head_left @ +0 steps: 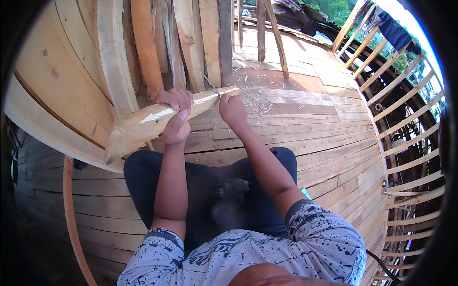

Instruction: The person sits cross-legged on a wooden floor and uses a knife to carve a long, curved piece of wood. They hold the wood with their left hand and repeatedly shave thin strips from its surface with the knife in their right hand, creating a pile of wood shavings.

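Our left grip (176, 129) grasps a pale wooden beam (150, 125), thumb on the near side and fingers curled on the far side; our right grip (233, 109) is clenched on a thin, dark tool (211, 86), whose tip points away to the upper left. We have the tool at the beam's right end, just beyond our left grip. The beam slants in front of our bent knees, its thick end to the left, near curved boards (62, 95); whether it touches them, we cannot tell. Past our right grip, wood shavings (260, 102) lie scattered over the plank floor (329, 164). Upright timbers (148, 47) stand behind the beam.
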Available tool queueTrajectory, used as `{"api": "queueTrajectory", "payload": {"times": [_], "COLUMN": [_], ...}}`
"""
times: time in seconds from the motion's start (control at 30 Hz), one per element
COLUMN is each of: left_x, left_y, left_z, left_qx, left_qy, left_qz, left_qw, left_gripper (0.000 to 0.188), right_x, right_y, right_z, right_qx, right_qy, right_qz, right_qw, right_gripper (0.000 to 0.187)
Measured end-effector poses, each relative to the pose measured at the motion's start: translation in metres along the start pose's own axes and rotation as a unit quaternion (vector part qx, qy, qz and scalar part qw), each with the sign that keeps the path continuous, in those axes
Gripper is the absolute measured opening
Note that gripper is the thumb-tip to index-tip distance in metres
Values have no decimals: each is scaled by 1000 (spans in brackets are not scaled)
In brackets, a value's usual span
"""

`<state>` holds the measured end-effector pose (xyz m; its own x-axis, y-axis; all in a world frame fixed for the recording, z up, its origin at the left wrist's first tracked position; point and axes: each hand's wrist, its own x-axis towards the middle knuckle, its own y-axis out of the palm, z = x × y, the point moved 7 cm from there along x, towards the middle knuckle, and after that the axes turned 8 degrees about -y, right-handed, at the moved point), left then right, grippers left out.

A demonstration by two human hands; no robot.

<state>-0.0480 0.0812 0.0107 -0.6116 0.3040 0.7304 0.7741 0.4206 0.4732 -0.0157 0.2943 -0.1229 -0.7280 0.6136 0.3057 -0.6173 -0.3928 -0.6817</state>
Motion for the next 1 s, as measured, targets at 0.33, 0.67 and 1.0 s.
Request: {"api": "queueTrajectory", "payload": {"times": [0.33, 0.67, 1.0], "left_x": [-13, 14, 11], "left_y": [-7, 23, 14], "left_z": [34, -52, -45], "left_qx": [15, 3, -2], "left_qy": [1, 11, -17], "left_qz": [-15, -10, -44], "left_qw": [1000, 1000, 999], "left_gripper": [21, 24, 24], "right_x": [-4, -29, 4], "right_y": [-7, -16, 1], "right_z": [-2, -20, -16], "right_qx": [-16, -3, -23], "right_qy": [39, 40, -21], "right_qz": [-17, 69, -21], "right_qw": [999, 997, 999], "right_gripper": [57, 57, 55]}}
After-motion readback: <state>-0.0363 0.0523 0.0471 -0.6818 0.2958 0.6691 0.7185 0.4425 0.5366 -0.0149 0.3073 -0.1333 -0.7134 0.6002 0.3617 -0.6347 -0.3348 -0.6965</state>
